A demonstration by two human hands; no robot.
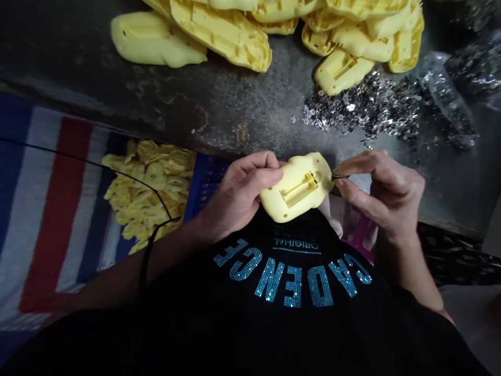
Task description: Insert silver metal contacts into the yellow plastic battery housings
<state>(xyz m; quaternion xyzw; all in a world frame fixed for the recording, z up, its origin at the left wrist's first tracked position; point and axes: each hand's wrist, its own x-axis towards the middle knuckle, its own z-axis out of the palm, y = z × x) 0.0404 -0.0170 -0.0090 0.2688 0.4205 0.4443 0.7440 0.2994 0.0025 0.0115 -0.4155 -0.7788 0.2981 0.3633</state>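
My left hand (245, 190) grips the left end of a yellow plastic shell (276, 201), thumb on top. A long battery slot faces up in the shell, with small metal pieces visible at both its ends. At the shell's right end, my right hand (385, 190) pinches a small dark metal piece (340, 177) between thumb and fingertips. It is too small to make out fully, and I cannot tell whether it touches the shell. Beyond my right hand lies a heap of small shiny metal clips (376, 107) on the dark metal table (235, 112).
More yellow shells (223, 34) are piled along the far side of the table. A clear plastic bag (450, 96) lies by the metal clips. Lower left, yellow parts (152, 183) are heaped beside a blue crate (205, 177) and striped cloth (47, 209). A dark cord (97, 163) crosses there.
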